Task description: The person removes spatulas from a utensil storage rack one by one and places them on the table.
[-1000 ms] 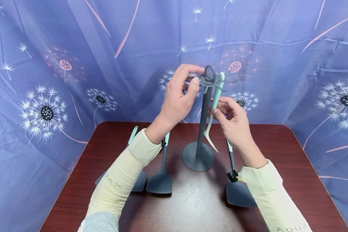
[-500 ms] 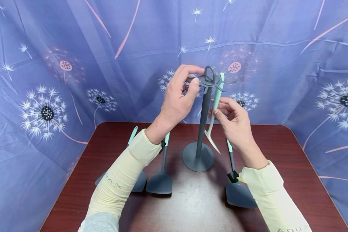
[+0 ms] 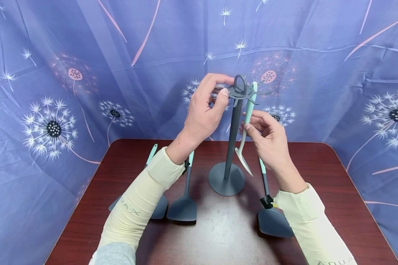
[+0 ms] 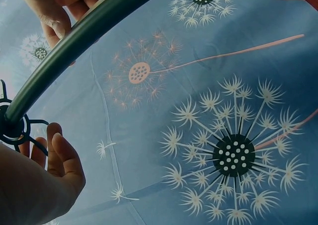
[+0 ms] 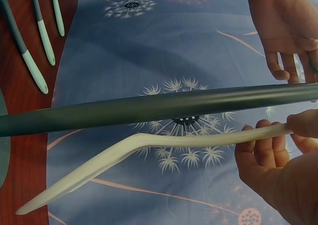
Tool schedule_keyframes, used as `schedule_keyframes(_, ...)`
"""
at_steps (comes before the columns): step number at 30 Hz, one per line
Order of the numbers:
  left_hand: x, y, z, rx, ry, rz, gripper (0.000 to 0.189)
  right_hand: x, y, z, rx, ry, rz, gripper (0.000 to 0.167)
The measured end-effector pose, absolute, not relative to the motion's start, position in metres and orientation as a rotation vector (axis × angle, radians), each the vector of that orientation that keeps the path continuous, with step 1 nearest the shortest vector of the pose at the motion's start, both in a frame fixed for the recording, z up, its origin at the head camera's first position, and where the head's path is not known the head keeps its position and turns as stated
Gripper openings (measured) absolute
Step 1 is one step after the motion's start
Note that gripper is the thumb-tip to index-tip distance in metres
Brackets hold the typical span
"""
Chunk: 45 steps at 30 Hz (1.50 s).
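A dark grey utensil stand (image 3: 232, 147) rises from its round base on the table, with a loop and hooks on top. My left hand (image 3: 203, 106) pinches a hook at the left of the stand's top between thumb and fingers. With thumb and fingertips my right hand (image 3: 268, 136) holds the mint handle of a cream spatula (image 3: 241, 147), seen edge-on. The handle's top overlaps the hooks on the stand's right side in the head view. In the right wrist view the spatula (image 5: 149, 139) hangs beside the pole (image 5: 149, 108), its bent blade towards the table.
Grey spatulas with mint handles lie on the dark red table (image 3: 205, 243): one (image 3: 183, 209) left of the base, another (image 3: 160, 209) partly under my left sleeve, and one (image 3: 273, 222) beside my right sleeve. A blue dandelion-print curtain (image 3: 172, 36) hangs behind.
The cream spatula has shifted slightly, its lower end swinging a little to the right, away from the pole. My left hand has stayed in place on the stand.
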<state>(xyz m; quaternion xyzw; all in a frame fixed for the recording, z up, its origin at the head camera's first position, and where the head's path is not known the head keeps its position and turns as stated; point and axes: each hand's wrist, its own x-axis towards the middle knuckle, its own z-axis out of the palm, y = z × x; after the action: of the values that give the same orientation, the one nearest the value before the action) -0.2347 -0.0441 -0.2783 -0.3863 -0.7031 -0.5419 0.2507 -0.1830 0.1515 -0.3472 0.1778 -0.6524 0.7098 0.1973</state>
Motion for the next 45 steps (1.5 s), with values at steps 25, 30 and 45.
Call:
schedule_keyframes(25, -0.2365, -0.0439, -0.2762, -1.058, -1.894, -1.472, 0.038, -0.1829, 0.1581, -0.3403, 0.464, -1.841, 1.937, 0.030)
schedule_keyframes(30, -0.2364, -0.0440, -0.2763, -1.056, -1.897, -1.476, 0.038, -0.1826, 0.1585, -0.3397, 0.446, -1.827, 1.963, 0.029)
schedule_keyframes(45, -0.2353, -0.0447, -0.2776, -1.049, -1.916, -1.476, 0.038, -0.1814, 0.1598, -0.3382, 0.393, -1.832, 1.958, 0.032)
